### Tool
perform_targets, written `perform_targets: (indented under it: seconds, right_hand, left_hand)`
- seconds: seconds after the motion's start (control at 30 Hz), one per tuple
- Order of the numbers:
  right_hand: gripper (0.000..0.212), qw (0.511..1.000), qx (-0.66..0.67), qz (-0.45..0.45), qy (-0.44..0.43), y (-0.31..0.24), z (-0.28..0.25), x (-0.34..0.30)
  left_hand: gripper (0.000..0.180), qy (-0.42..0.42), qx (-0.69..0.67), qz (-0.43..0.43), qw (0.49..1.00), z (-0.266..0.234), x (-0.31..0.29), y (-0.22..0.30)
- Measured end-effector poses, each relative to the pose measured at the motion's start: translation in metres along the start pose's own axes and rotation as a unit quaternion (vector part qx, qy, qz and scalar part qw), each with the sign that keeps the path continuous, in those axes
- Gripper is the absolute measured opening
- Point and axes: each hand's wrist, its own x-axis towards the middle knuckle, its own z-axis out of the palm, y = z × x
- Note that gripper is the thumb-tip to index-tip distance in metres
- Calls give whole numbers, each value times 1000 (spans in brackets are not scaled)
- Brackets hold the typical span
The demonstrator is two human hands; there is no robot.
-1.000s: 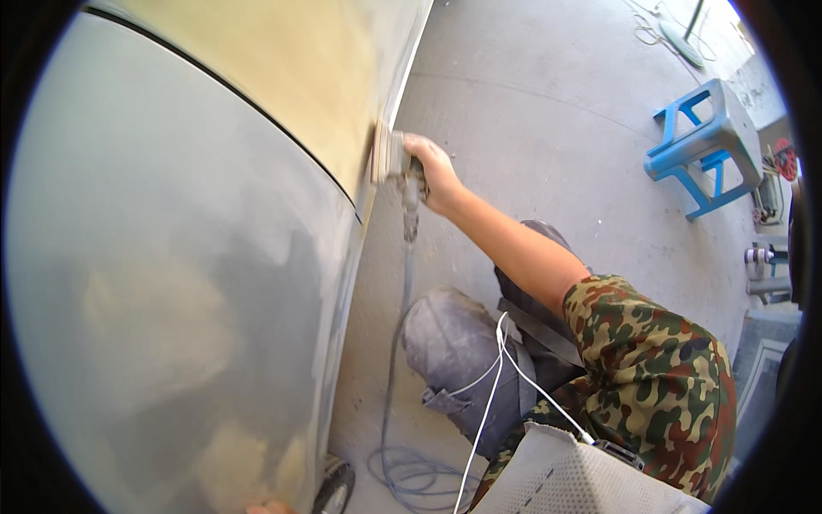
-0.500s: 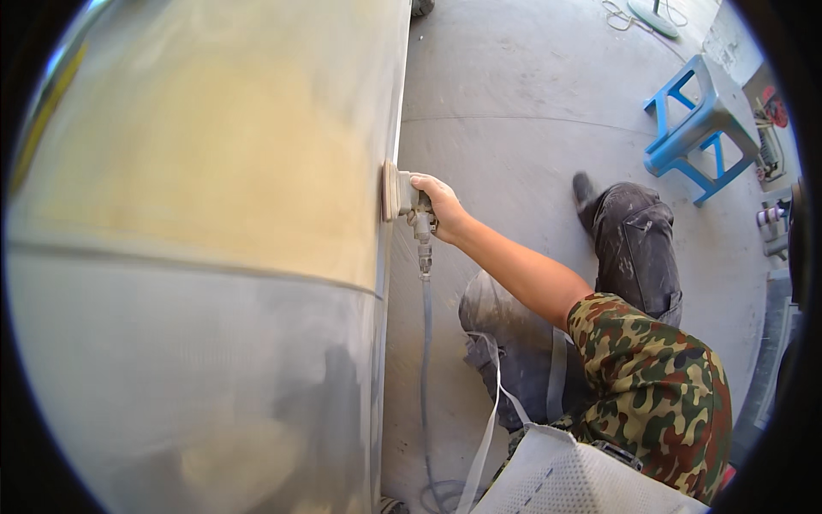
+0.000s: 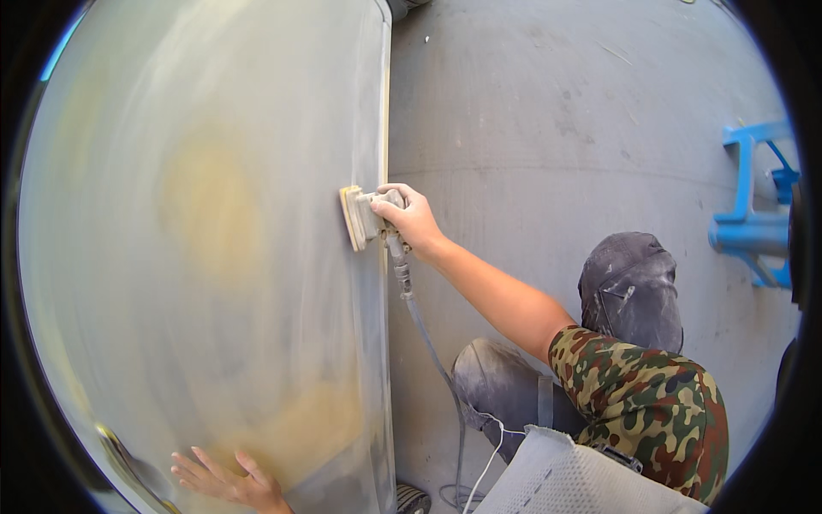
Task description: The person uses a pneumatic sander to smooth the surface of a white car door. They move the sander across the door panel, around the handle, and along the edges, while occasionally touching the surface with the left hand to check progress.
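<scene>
Dusty fingers of my right hand (image 3: 409,218) are wrapped round a small air sander (image 3: 366,219). Its flat pad is turned to the grey vehicle panel (image 3: 300,283), close to the panel's right edge; whether pad and panel touch is hard to tell. From the sander's lower end a grey air hose (image 3: 438,364) runs down to the floor. Low on the left, my left hand (image 3: 235,487) lies against the panel with its fingers spread, holding nothing. A yellowish patch (image 3: 214,201) shows on the panel's middle, and another is above my left hand.
A blue plastic stool (image 3: 747,218) stands on the grey floor (image 3: 531,111) at the right. My bent knees in dusty dark trousers (image 3: 629,295) are beside the panel. A thin white cord (image 3: 488,463) and a perforated white sheet (image 3: 556,480) hang at the lower middle.
The sander has moved left, off the panel's edge and over its face. My left hand has come into view on the panel. The view has shifted, with the stool further right.
</scene>
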Motion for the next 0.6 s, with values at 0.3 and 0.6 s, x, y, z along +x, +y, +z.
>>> perform_targets:
  seconds: [0.3, 0.6]
  right_hand:
    - [42, 999, -41, -21, 0, 50, -14, 35]
    - [30, 999, -25, 16, 41, 75, -100, 187]
  left_hand:
    - [88, -140, 170, -51, 974, -20, -135, -49]
    - [88, -189, 246, 63, 949, -2, -160, -90]
